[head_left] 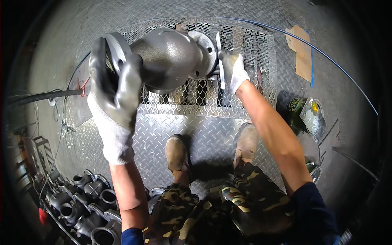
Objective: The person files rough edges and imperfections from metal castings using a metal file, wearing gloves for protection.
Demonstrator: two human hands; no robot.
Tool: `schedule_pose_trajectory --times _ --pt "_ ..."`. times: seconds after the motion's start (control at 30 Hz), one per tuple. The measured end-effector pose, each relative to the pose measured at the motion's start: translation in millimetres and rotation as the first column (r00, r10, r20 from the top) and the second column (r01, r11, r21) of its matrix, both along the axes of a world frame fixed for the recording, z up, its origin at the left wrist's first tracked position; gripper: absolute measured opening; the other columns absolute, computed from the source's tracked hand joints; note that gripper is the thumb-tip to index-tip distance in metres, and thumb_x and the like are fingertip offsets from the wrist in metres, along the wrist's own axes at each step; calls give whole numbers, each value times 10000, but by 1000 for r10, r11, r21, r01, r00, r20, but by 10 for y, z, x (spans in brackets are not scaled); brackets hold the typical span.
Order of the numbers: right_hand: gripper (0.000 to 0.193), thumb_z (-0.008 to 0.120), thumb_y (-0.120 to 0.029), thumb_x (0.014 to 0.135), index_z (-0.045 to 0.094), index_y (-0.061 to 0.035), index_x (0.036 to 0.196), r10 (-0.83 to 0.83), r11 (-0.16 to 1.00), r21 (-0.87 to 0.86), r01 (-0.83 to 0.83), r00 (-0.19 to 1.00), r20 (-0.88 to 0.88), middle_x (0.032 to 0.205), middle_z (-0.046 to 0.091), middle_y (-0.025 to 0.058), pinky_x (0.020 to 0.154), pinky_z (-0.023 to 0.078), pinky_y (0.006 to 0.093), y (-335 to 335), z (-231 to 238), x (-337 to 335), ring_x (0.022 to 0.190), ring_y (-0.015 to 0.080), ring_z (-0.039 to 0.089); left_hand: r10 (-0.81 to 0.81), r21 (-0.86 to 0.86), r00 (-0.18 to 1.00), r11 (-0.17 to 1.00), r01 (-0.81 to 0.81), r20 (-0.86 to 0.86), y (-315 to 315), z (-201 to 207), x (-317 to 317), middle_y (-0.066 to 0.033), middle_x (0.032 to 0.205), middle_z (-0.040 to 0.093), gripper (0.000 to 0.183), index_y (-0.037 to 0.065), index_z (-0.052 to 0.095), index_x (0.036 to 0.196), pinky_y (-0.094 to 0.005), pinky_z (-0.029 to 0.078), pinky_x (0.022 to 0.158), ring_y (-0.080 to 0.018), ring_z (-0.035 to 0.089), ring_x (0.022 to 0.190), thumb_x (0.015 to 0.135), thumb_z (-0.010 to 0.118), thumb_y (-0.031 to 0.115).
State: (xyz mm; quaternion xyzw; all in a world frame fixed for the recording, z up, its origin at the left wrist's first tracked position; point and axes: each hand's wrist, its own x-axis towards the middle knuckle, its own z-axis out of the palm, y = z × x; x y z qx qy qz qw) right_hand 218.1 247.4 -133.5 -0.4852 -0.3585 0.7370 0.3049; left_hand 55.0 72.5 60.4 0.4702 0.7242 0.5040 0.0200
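A dark grey cast-metal flanged valve body lies sideways on a metal mesh grating in front of me. My left hand, in a white glove with a dark-coated palm, is closed round its left flange, thumb on one side and fingers on the other. At the far end, a pale round flange with bolt holes faces right. Beside that flange my right hand, gloved alike, is closed on a thin, flat, pale strip-like tool, held roughly upright in the picture. Whether the strip touches the flange I cannot tell.
Mesh grating is set into the tread-plate floor where my shoes stand. Several flanged castings are heaped at lower left. A blue hose arcs across the back. Cardboard and an open can lie to the right.
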Motion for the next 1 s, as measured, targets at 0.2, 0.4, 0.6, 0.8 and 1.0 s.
schedule_pose_trajectory --times 0.2,0.4,0.6,0.8,1.0 --pt "268 554 -106 932 537 70 1134 11 967 251 -38 994 109 871 643 141 569 587 350 0 -10 -134 665 244 680 90 -139 992 987 -77 90 156 23 -158 -279 1311 547 886 -117 357 1421 -344 421 1035 -269 548 1219 789 764 351" --pt "240 502 -130 965 566 75 1073 45 998 42 -46 999 23 836 667 145 515 525 308 -77 195 -185 623 211 667 173 -135 972 979 -152 159 117 80 -110 -256 1276 572 939 -124 360 1418 -302 443 987 -236 575 1148 754 777 393" --pt "246 490 -113 968 563 86 1093 42 995 89 -45 999 28 850 674 159 514 530 301 -168 249 -305 613 209 666 245 -10 945 968 -249 218 -79 -115 -227 -187 1207 595 812 -139 392 1396 -279 431 967 -188 575 1079 821 759 302" --pt "269 504 -125 962 572 111 1073 30 984 169 -48 994 104 813 664 175 449 505 299 -228 410 -318 564 227 677 265 -39 890 962 -270 371 -322 -156 -204 -109 1022 633 713 -122 390 1405 -225 479 552 -105 588 706 852 736 166" --pt "266 522 -154 973 582 90 1061 95 964 212 -159 954 284 794 650 137 473 506 268 -322 617 -236 599 210 686 298 -130 833 954 -269 466 -498 -86 -340 -61 667 608 788 -113 456 1361 -237 288 357 -85 421 381 829 716 406"
